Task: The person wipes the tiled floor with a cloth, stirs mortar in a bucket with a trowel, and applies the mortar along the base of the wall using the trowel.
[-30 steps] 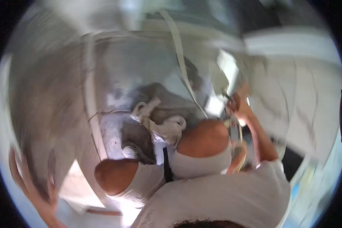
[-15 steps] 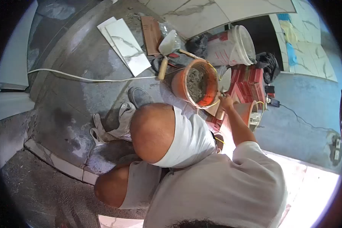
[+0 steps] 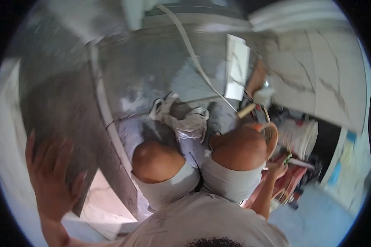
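Observation:
My left hand (image 3: 55, 179) is at the lower left, fingers spread and nothing in it, beside a pale tile piece (image 3: 105, 201). On the right, beyond my knee, my right hand (image 3: 277, 168) is closed around a trowel (image 3: 301, 164), whose handle is mostly hidden and whose grey blade points right. The orange bucket (image 3: 271, 138) stands just above that hand, partly covered by my knee. A second trowel with a wooden handle (image 3: 246, 111) lies beyond the bucket.
Two white tiles (image 3: 236, 68) lie on the floor ahead, right of a white cable (image 3: 191, 51). A crumpled cloth (image 3: 189, 122) is between my feet. A white bucket (image 3: 307, 138) and red boxes (image 3: 292, 177) are at the right.
Compared with half a second ago, the view has swung left, so the buckets and boxes sit lower right. My left hand has come into view, open. My right hand still holds the trowel.

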Demonstrator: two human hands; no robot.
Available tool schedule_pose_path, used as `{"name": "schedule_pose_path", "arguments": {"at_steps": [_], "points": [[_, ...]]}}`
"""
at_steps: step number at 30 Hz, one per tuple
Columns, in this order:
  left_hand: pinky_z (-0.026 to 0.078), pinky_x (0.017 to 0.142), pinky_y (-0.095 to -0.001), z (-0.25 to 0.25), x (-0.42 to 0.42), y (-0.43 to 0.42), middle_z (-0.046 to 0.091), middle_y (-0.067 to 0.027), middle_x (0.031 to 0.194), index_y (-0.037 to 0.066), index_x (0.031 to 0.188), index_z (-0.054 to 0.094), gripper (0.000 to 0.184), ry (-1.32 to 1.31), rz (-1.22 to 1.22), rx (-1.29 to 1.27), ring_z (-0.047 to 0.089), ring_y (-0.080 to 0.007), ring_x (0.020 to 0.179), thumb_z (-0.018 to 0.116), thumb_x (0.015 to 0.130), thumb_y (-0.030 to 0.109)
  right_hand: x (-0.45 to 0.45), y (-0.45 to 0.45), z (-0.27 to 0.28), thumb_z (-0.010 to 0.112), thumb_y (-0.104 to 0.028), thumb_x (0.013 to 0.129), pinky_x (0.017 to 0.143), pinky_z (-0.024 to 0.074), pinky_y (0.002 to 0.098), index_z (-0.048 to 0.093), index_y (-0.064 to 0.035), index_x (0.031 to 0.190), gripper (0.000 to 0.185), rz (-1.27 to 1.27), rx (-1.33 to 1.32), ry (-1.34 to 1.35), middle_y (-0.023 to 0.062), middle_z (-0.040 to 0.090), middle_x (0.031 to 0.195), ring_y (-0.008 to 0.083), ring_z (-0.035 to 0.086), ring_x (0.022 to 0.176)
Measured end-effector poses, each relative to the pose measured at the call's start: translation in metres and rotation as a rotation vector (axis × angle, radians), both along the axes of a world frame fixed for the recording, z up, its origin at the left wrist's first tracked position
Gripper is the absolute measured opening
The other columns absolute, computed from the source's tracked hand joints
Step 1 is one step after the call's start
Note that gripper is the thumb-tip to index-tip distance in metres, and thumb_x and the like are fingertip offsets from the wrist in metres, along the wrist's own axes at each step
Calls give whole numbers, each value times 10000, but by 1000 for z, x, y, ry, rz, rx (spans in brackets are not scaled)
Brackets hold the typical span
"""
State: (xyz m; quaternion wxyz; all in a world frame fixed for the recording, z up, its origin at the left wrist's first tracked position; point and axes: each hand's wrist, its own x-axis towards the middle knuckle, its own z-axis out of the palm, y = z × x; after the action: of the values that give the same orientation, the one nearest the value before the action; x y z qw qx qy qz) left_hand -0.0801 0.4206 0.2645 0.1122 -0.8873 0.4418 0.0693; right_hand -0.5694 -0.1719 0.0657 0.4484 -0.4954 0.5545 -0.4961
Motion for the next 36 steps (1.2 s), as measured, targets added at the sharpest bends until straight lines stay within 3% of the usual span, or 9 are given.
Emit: {"name": "schedule_pose_path", "arguments": {"at_steps": [1, 4, 6, 8, 12, 19, 22, 29, 36], "points": [[269, 1072, -577, -3, 1, 4, 584, -242, 979, -16, 1102, 574, 505, -14, -13, -39, 556, -369, 1010, 528, 865, 427, 41, 16, 17, 579, -89, 779, 623, 501, 375, 549, -9, 1105, 337, -67, -66, 278, 109, 582, 944, 232, 578, 755], [235, 1099, -560, -3, -5, 13, 578, -224, 1052, 8, 1161, 555, 562, 162, 122, -159, 512, -384, 1103, 706, 715, 314, 18, -68, 31, 538, -119, 772, 628, 507, 412, 538, -5, 1051, 302, 198, 49, 373, 116, 574, 931, 260, 586, 773], [240, 1103, -541, -4, 0, 15, 586, -203, 1035, 7, 1133, 564, 567, 167, 157, -217, 530, -360, 1075, 735, 670, 287, 96, -17, 80, 507, -159, 804, 551, 517, 405, 507, -49, 904, 149, -15, 219, 242, 85, 539, 791, 259, 574, 658], [245, 1107, -523, -5, -4, 19, 594, -183, 1017, 5, 1105, 573, 575, 189, 175, -261, 549, -335, 1047, 764, 626, 259, 120, -4, 111, 498, -194, 814, 538, 506, 388, 509, -84, 881, 129, 177, 195, 453, 68, 507, 758, 229, 543, 612], [235, 1118, -482, -7, -2, 18, 606, -158, 982, -1, 1068, 585, 562, 175, 172, -217, 563, -302, 1032, 785, 600, 237, 184, 16, 203, 572, -206, 757, 494, 466, 350, 504, -79, 815, 155, 198, 143, 348, 55, 475, 637, 215, 537, 545], [288, 1100, -421, -10, -6, 20, 620, -140, 913, 7, 970, 627, 455, 132, 187, -195, 582, -267, 997, 786, 600, 217, 283, 55, 303, 536, -170, 876, 585, 390, 298, 472, -99, 929, 109, 962, 78, 83, 35, 479, 824, 165, 425, 664], [323, 1075, -427, -17, -13, 22, 617, -134, 869, 10, 940, 636, 418, -82, 95, -420, 587, -276, 969, 783, 598, 198, 324, 105, 293, 534, -114, 857, 607, 405, 302, 504, -116, 1012, 157, 1227, 171, -9, 19, 511, 911, 156, 455, 689], [351, 1040, -411, -29, -20, 36, 646, -128, 833, 15, 900, 662, 323, -144, 37, -591, 601, -270, 934, 751, 633, 172, 431, 208, 208, 558, -105, 809, 613, 472, 350, 520, -73, 1013, 211, 1302, 153, 88, 49, 520, 899, 206, 521, 736], [326, 1072, -402, -15, -21, 32, 657, -139, 777, 28, 827, 668, 202, 21, 143, -358, 619, -267, 889, 715, 674, 152, 502, 275, 134, 563, -59, 820, 531, 488, 316, 514, -56, 924, 115, 1612, 181, 253, 66, 532, 743, 192, 558, 605]]}}
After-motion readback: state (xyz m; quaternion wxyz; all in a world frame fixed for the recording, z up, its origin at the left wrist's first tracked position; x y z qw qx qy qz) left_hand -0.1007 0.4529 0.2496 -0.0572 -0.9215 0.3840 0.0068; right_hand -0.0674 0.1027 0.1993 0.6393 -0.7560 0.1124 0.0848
